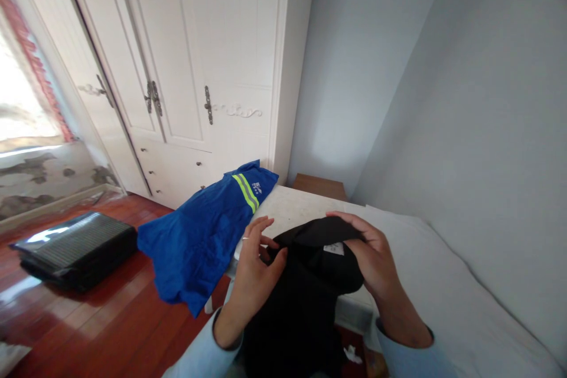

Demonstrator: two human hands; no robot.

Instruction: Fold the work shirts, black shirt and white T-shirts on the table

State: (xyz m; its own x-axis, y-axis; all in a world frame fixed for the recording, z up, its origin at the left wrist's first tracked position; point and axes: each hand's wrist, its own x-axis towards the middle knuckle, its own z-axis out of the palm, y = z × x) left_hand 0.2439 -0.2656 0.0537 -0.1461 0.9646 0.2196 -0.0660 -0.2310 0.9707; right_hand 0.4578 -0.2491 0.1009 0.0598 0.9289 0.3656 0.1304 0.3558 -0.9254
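Observation:
A black garment (292, 319) hangs down in front of me, its upper opening spread between both hands, with a small white label (333, 248) showing inside. My left hand (259, 269) pinches the left edge of that opening between thumb and fingers; a ring is on one finger. On the other side, my right hand (374, 254) grips the edge near the label, thumb inside and fingers behind the cloth. Left of my left hand, a blue garment (199, 230) with a yellow and grey stripe lies over the end of a white surface (287, 207).
A white wardrobe (239, 41) with dark handles stands behind. On the red wooden floor (106, 319) at left lies a black case (80, 248). A brown wooden piece (321, 185) sits by the grey wall, and white bedding (434, 271) extends to the right.

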